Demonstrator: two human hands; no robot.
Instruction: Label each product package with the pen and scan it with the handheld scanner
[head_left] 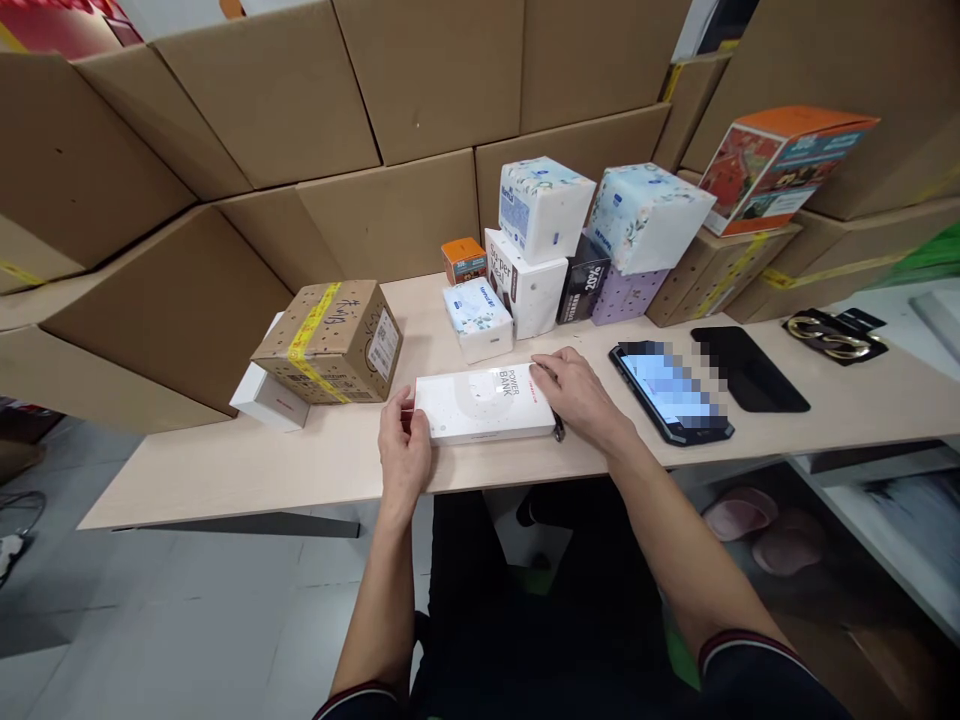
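Observation:
A flat white box marked POWER BANK (484,403) lies near the front edge of the pale wooden table (225,470). My left hand (403,450) grips the box's left end, fingers curled around it. My right hand (579,393) rests on the right end, fingers bent over a thin dark pen-like object (558,428) beside the box.
A taped brown carton (330,342) sits on a white box (268,398) at left. Tissue packs (544,205) and small boxes stand behind. A lit phone (670,392), a dark phone (748,367) and a gold-buckled item (834,335) lie at right. Cardboard cartons wall the back.

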